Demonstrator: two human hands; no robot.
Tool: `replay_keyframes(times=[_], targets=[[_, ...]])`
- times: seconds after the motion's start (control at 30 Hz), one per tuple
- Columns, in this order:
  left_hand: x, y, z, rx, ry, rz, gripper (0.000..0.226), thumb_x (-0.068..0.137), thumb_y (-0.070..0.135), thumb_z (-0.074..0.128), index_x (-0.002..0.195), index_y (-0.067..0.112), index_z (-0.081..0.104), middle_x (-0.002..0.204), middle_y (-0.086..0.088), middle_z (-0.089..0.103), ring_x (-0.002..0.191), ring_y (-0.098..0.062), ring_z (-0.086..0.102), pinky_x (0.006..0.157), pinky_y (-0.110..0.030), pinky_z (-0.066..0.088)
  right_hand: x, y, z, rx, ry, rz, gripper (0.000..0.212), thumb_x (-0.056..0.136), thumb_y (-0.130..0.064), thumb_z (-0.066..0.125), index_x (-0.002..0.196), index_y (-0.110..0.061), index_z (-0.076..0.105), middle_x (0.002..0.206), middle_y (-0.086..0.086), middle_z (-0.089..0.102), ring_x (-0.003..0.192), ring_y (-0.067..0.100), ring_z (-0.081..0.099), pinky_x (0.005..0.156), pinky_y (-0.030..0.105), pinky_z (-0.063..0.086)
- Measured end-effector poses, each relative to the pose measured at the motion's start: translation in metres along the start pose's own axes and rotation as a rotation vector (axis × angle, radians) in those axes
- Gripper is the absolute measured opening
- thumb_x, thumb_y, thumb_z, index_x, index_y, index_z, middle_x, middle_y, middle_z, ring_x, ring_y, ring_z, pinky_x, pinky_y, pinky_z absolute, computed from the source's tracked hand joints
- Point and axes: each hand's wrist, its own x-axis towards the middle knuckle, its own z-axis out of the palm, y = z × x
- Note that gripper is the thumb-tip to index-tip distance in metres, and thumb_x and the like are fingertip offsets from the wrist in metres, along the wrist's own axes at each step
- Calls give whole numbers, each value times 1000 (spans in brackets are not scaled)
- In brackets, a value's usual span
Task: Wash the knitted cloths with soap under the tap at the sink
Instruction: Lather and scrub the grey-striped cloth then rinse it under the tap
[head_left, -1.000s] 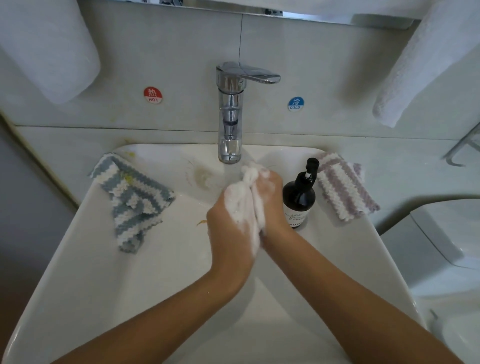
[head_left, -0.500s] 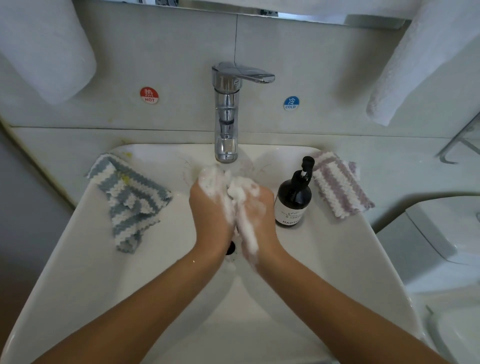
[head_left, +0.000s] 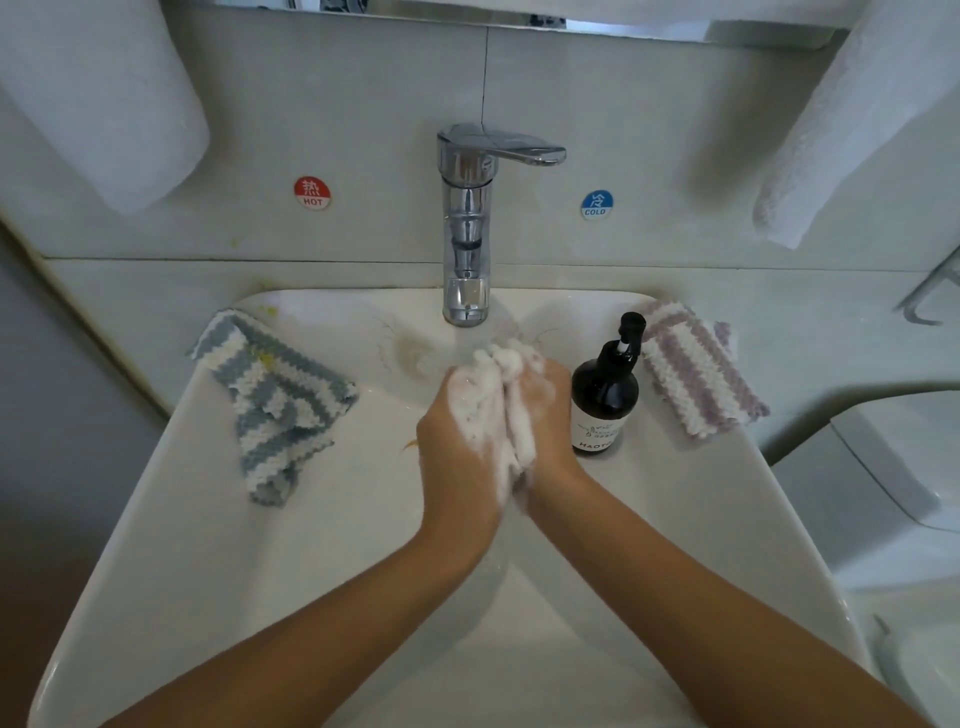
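Soapy cloth (head_left: 506, 364) — between left hand (head_left: 460, 441) and right hand (head_left: 545, 415).

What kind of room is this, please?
Most likely a bathroom: a white washbasin with a chrome tap, hot and cold stickers on the wall, and white towels hanging above.

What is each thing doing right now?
Left hand: foamy, gripping the soapy cloth.
Right hand: foamy, gripping it too.
Soapy cloth: bunched, lathered.
Blue striped cloth: crumpled on the sink rim.
Purple striped cloth: folded, lying flat.
Soap bottle: upright.
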Motion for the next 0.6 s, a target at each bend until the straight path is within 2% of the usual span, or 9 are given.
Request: replay_keyframes(times=[0.07,0.1,0.17,0.27,0.33,0.4,0.47,0.53,0.6], targets=[[17,-5,-1,18,72,-58,31,97,-3,45,75,19,48,68,11,48,58,6,51,59,-15,39,-10,6,-1,26,-26,-18,31,99,-2,45,72,-14,53,71,3,52,63,10,55,61,26,46],[24,-8,-1,13,110,-42,33,100,1,43,69,15,43,62,9,43,52,4,48,56,-13,36,-13,6,1,-17,-38,-25,30,97,1,47,72,-12,53,67,3,50,60,8,51,56,21,43],[23,-7,-2,-25,137,-56,35,100,2,42,69,18,42,63,10,42,52,7,49,53,-11,34,-8,6,4,-81,-60,-40,35,94,9,45,66,-12,48,59,0,41,53,6,43,49,17,35],[-3,3,-1,-21,52,-27,53,92,-13,45,90,39,41,85,18,49,72,23,52,68,-5,44,15,4,3,-112,-18,-22,41,92,8,43,59,-16,36,56,-1,32,60,18,35,53,33,31],[1,2,0,-1,35,-27,57,90,-16,46,90,41,40,86,18,49,74,20,53,72,-5,43,15,9,4,-72,8,28,34,93,4,44,64,-12,37,57,0,32,54,16,34,52,31,30],[20,-1,-1,-45,75,-73,44,95,-8,44,77,32,43,73,13,47,59,9,52,61,-12,43,4,13,4,-55,-40,101,33,96,2,45,66,-10,40,55,1,36,41,6,37,46,22,33],[31,-4,-2,-57,154,-89,39,99,4,43,65,23,39,60,9,40,46,4,44,52,-14,34,-6,14,2,-58,-93,85,35,96,5,42,65,-11,42,55,-2,39,38,-1,38,42,16,33],[24,-5,1,-47,179,-74,32,98,11,46,68,23,42,60,8,44,47,4,48,50,-10,36,-1,11,1,-89,-110,27,32,96,3,43,68,-12,45,58,-3,41,46,2,42,47,22,38],[8,1,5,-78,129,-70,18,92,16,47,77,26,48,67,7,50,56,8,55,55,-9,43,10,6,0,-90,-48,18,34,95,-5,49,65,-17,42,56,-5,41,52,11,40,53,31,36]])
